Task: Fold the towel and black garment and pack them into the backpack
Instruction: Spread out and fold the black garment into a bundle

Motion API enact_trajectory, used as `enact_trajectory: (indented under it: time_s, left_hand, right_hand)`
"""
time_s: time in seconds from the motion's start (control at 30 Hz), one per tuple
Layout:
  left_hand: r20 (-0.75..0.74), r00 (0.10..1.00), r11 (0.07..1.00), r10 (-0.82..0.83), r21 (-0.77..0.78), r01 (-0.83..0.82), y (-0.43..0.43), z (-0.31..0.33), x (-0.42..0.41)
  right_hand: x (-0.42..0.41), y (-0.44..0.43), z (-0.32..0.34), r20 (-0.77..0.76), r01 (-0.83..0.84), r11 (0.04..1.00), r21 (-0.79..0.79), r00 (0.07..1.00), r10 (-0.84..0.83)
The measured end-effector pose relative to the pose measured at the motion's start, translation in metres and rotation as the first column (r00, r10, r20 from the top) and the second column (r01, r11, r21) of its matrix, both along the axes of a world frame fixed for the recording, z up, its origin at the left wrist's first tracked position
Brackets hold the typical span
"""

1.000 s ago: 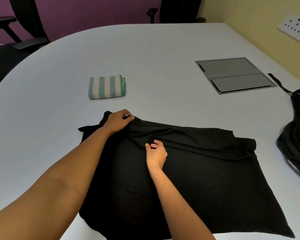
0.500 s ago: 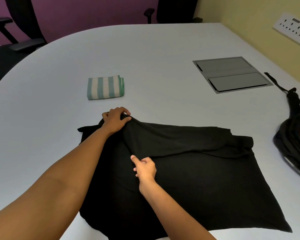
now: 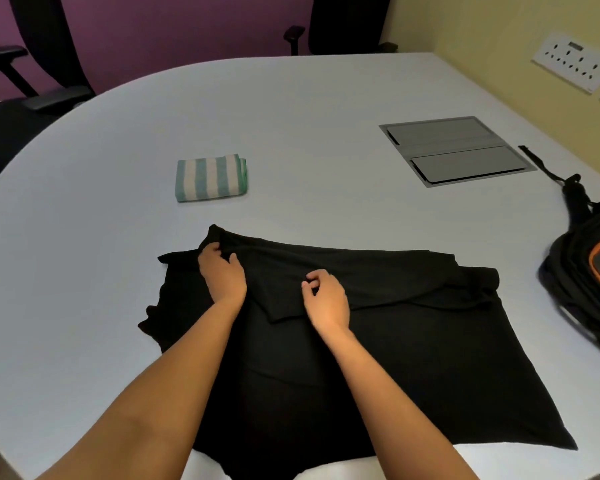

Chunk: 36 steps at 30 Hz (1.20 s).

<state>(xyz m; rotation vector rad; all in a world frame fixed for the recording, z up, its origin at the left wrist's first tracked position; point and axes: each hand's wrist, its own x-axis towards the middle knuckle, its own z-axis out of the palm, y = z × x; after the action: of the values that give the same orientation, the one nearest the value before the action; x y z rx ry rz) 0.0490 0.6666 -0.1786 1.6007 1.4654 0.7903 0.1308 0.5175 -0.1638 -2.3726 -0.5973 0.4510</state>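
Note:
The black garment (image 3: 378, 344) lies spread on the near part of the pale table (image 3: 291, 109), its far edge folded over toward me. My left hand (image 3: 222, 271) grips a fold of cloth near the garment's far left corner. My right hand (image 3: 326, 297) rests on the middle of the folded flap with fingers curled, pinching the fabric. A folded green-and-white striped towel (image 3: 210, 177) sits beyond the garment, to the left. The black backpack (image 3: 589, 275) with orange trim lies at the table's right edge, partly cut off by the frame.
A grey cable hatch (image 3: 456, 150) is set into the table at the back right. Office chairs (image 3: 32, 98) stand behind the table at the left and centre back. A socket panel (image 3: 574, 62) is on the right wall.
My left hand has drawn the garment's far corner nearer to me. My right hand has shifted right onto the folded flap, which now lies flatter.

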Motion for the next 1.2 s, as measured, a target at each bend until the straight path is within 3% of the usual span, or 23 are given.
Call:
enact_trajectory:
  time_s: [0.1, 0.2, 0.3, 0.43, 0.53, 0.63, 0.77, 0.8, 0.97, 1.03, 1.1, 1.2]
  left_hand:
    - [0.064, 0.988, 0.945, 0.14, -0.307, -0.114, -0.009, 0.003, 0.003]
    - [-0.011, 0.995, 0.914, 0.095, -0.396, -0.092, -0.007, 0.007, 0.004]
    - [-0.046, 0.998, 0.943, 0.044, -0.328, -0.057, 0.003, 0.007, 0.002]
    - [-0.031, 0.998, 0.968, 0.055, -0.245, -0.061, 0.011, 0.007, -0.002]
    - [-0.14, 0.987, 0.997, -0.074, 0.003, 0.075, 0.021, 0.004, -0.004]
    - [-0.48, 0.837, 0.908, -0.263, 0.169, 0.383, 0.037, 0.001, -0.006]
    - [-0.717, 0.572, 0.784, -0.398, 0.059, 0.619, 0.056, 0.007, -0.008]
    - [-0.736, 0.543, 0.763, -0.404, 0.057, 0.644, 0.059, 0.009, -0.01]
    - [-0.614, 0.723, 0.786, -0.318, 0.256, 0.563, 0.06, 0.015, -0.016]
    - [-0.623, 0.715, 0.794, -0.316, 0.239, 0.559, 0.057, 0.011, -0.019]
    - [-0.665, 0.676, 0.8, -0.318, 0.195, 0.568, 0.055, 0.004, -0.024]
    - [-0.662, 0.693, 0.83, -0.285, 0.192, 0.524, 0.047, 0.0, -0.024]
  right_hand:
    - [0.015, -0.005, -0.01, 0.158, -0.21, 0.952, -0.224, 0.956, 0.248]
    - [0.012, -0.009, -0.021, 0.262, -0.291, 0.898, -0.33, 0.886, 0.383]
    - [0.002, -0.01, -0.024, 0.326, -0.318, 0.917, -0.242, 0.863, 0.385]
    - [-0.022, 0.001, -0.025, 0.289, -0.402, 0.902, -0.158, 0.855, 0.431]
    - [-0.036, 0.009, -0.029, 0.311, -0.447, 0.874, -0.192, 0.816, 0.486]
    - [-0.041, 0.012, -0.032, 0.344, -0.458, 0.862, -0.216, 0.791, 0.506]
    - [-0.049, 0.011, -0.034, 0.448, -0.45, 0.886, -0.115, 0.772, 0.451]
    - [-0.049, 0.01, -0.036, 0.491, -0.445, 0.891, -0.087, 0.759, 0.427]
    - [-0.057, 0.008, -0.034, 0.546, -0.516, 0.856, -0.039, 0.706, 0.451]
    - [-0.062, 0.008, -0.034, 0.469, -0.557, 0.824, -0.105, 0.703, 0.534]
    - [-0.064, 0.007, -0.033, 0.291, -0.588, 0.795, -0.149, 0.743, 0.603]
    - [-0.051, 0.005, -0.022, 0.177, -0.521, 0.852, -0.049, 0.835, 0.521]
